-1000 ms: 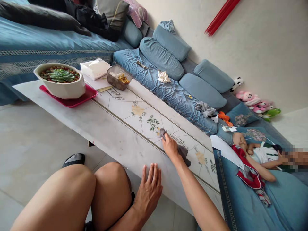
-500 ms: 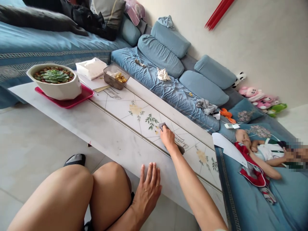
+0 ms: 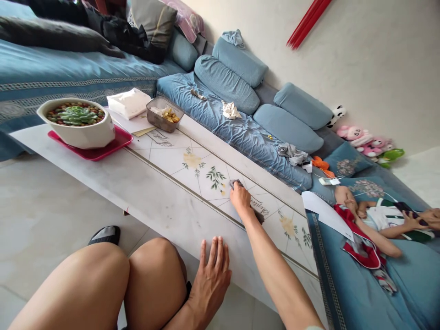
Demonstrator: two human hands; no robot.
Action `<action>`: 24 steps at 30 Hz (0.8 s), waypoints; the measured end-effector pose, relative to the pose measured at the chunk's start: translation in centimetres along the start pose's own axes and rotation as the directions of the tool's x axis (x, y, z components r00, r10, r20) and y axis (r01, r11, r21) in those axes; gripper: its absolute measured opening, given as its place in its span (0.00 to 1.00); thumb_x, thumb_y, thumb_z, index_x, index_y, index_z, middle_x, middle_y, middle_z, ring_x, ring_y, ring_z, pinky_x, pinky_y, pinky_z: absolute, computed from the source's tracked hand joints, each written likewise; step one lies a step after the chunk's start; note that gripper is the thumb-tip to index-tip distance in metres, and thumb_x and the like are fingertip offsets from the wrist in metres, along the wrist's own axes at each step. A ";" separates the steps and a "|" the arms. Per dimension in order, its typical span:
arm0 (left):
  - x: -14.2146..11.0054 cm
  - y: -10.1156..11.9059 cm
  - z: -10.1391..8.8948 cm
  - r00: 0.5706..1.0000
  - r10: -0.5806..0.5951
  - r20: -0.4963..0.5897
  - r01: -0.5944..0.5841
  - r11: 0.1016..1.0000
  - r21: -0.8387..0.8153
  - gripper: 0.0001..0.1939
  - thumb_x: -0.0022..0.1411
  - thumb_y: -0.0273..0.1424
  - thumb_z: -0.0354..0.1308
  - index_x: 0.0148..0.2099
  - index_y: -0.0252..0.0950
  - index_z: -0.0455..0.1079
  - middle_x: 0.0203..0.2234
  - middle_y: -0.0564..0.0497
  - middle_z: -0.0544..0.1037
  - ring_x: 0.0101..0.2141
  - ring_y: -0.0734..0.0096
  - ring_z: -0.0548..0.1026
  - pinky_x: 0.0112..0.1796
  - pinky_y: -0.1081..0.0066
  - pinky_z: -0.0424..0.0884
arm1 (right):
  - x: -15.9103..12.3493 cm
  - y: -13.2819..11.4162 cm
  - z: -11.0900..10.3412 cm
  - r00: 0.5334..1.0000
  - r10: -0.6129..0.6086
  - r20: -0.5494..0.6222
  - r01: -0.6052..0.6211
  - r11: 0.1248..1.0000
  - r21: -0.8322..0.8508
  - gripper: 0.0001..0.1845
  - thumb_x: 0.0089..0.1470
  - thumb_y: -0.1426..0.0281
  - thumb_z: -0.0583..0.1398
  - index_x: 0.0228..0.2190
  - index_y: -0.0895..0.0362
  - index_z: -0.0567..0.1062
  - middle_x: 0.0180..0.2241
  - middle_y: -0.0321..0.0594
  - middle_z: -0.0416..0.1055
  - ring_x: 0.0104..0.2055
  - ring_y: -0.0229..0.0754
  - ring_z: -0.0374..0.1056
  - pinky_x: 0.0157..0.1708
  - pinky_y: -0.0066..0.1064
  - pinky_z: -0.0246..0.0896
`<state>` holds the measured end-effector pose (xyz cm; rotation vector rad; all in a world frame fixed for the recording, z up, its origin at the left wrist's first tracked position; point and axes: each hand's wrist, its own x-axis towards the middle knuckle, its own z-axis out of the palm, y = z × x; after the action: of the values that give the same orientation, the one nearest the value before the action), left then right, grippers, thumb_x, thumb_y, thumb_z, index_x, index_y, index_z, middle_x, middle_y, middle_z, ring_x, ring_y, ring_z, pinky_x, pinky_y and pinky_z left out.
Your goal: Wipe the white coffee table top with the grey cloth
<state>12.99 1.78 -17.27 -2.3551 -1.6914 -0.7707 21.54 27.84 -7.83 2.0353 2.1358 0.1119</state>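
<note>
My right hand (image 3: 241,199) is closed on a grey cloth (image 3: 257,215), pressed to the top of a marble-patterned table (image 3: 161,195). Bits of the cloth stick out past the fingertips and behind the wrist. Printed leaves and lettering lie on the tabletop around it. My left hand (image 3: 212,275) lies flat on the table's near edge, its fingers stretched out and nothing in it.
On the table's left end, a succulent pot (image 3: 77,130) stands on a pink tray (image 3: 92,155), near a tissue pack (image 3: 129,103) and a brown plastic bin (image 3: 165,120). Blue sofas (image 3: 220,123) run behind. A person (image 3: 385,220) lies at right.
The view has shifted slightly. My right hand stays on the cloth in almost the same spot, and my left hand remains on the edge.
</note>
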 end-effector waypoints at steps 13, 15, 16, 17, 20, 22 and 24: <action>-0.1 0.1 0.3 1.000 -0.004 0.004 0.004 1.000 0.008 0.30 0.75 0.45 0.55 0.69 0.29 0.70 0.70 0.32 0.68 0.74 0.42 0.58 0.74 0.34 0.41 | -3.1 3.7 1.5 0.997 0.049 0.053 -0.049 0.999 -0.005 0.17 0.74 0.67 0.52 0.57 0.56 0.73 0.46 0.51 0.83 0.47 0.48 0.80 0.40 0.32 0.62; -0.1 0.1 0.2 1.000 -0.003 0.013 0.003 1.000 0.014 0.30 0.76 0.45 0.54 0.69 0.29 0.70 0.70 0.32 0.68 0.74 0.43 0.59 0.74 0.34 0.41 | -0.1 3.1 0.3 0.996 0.071 0.049 -0.071 0.997 0.002 0.17 0.75 0.67 0.50 0.56 0.57 0.73 0.46 0.53 0.83 0.48 0.48 0.80 0.41 0.32 0.62; -0.1 0.1 0.1 1.000 -0.005 0.016 0.005 1.000 0.014 0.31 0.76 0.45 0.54 0.70 0.29 0.70 0.70 0.32 0.68 0.74 0.43 0.59 0.74 0.34 0.42 | 0.1 2.8 0.0 0.997 0.064 0.049 -0.065 0.998 0.007 0.17 0.75 0.67 0.50 0.56 0.57 0.73 0.47 0.53 0.83 0.49 0.48 0.79 0.41 0.32 0.62; -0.1 0.1 0.1 1.000 -0.009 0.018 0.008 1.000 0.014 0.31 0.76 0.45 0.54 0.70 0.29 0.70 0.70 0.32 0.68 0.74 0.43 0.59 0.74 0.34 0.43 | -0.6 2.6 0.0 0.997 0.047 0.053 -0.048 0.999 0.012 0.17 0.75 0.66 0.50 0.56 0.57 0.73 0.47 0.52 0.83 0.48 0.47 0.80 0.41 0.32 0.61; -0.1 0.3 0.2 1.000 -0.025 0.010 0.025 1.000 0.010 0.31 0.75 0.44 0.55 0.70 0.29 0.70 0.71 0.31 0.67 0.74 0.43 0.58 0.74 0.34 0.42 | -7.0 3.0 1.6 0.995 -0.046 0.087 0.044 0.999 0.026 0.14 0.74 0.64 0.54 0.53 0.52 0.75 0.42 0.46 0.84 0.45 0.46 0.81 0.39 0.31 0.60; -0.2 0.3 0.3 1.000 -0.031 -0.002 0.031 1.000 0.002 0.31 0.75 0.45 0.56 0.69 0.29 0.70 0.71 0.31 0.67 0.74 0.43 0.57 0.74 0.34 0.42 | -11.5 3.9 3.2 0.988 -0.117 0.105 0.113 0.993 0.039 0.11 0.73 0.64 0.56 0.49 0.51 0.76 0.39 0.43 0.84 0.42 0.46 0.81 0.37 0.31 0.58; -0.2 0.3 0.4 1.000 -0.025 -0.007 0.025 1.000 -0.003 0.31 0.74 0.46 0.57 0.69 0.29 0.70 0.71 0.31 0.67 0.75 0.43 0.56 0.75 0.34 0.41 | -13.3 4.7 4.0 0.984 -0.144 0.105 0.140 0.989 0.043 0.10 0.73 0.65 0.56 0.47 0.51 0.76 0.39 0.43 0.84 0.40 0.46 0.81 0.36 0.31 0.58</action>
<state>13.37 1.69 -17.61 -2.3345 -1.7209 -0.7855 27.46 14.52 -9.72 1.8542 2.2217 -0.0550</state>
